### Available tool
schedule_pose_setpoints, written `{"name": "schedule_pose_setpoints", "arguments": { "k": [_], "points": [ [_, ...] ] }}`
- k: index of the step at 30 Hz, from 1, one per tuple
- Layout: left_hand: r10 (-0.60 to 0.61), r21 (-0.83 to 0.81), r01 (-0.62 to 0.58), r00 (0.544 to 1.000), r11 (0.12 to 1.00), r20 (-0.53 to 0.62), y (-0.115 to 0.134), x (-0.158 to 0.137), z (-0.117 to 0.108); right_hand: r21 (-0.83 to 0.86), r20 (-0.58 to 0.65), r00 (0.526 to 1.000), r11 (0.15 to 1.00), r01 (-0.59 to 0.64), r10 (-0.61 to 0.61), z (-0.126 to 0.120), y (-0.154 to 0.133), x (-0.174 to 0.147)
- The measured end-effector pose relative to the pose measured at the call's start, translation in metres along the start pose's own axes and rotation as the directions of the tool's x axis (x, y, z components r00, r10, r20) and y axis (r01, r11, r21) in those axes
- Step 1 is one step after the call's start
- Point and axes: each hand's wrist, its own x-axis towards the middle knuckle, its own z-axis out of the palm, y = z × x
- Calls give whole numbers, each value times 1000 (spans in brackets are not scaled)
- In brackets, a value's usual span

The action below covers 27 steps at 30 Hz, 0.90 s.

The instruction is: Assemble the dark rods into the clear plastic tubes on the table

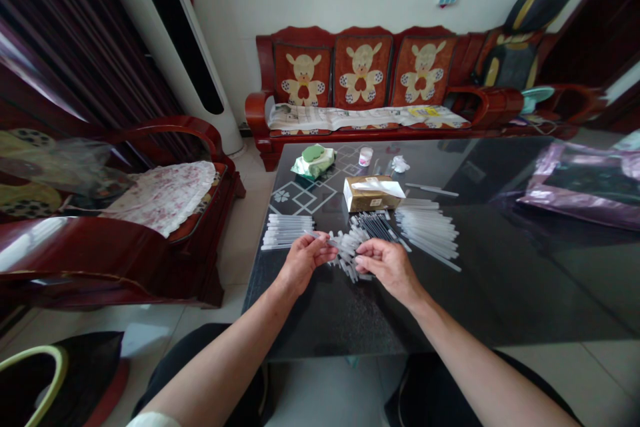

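My left hand (307,259) is closed, with a thin pale pen-like stick (320,236) pinched between thumb and fingers. Just right of it lies a heap of short whitish translucent caps (348,255). My right hand (387,265) rests at the heap's right side, thumb and fingertips drawn together; whatever they hold is too small to make out. Behind the heap is a bundle of thin dark pen refills (375,225). A fan of long translucent tubes (427,230) lies to the right. Left of my left hand, similar pale sticks (285,231) lie in a row.
A tissue box (375,200) stands behind the refills on the dark glossy table (340,327). Farther back are a green wipes pack (314,161), a white cup (365,157) and a crumpled tissue (400,164). A purple plastic bag (590,187) lies far right.
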Motion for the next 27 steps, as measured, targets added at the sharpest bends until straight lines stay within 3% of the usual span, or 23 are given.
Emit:
{"name": "schedule_pose_setpoints", "arguments": {
  "k": [6,15,27],
  "points": [
    [15,6,-15,1000,1000,-4,-2,0,0,-15,-14,1000,1000,14,-14,2,-2,2],
    [54,-10,-54,998,998,-28,-4,-2,4,175,-25,998,983,-54,59,2,3,5],
    [109,-13,-109,994,994,-9,-8,-3,2,110,9,994,988,-111,110,0,7,7]
  ]
}}
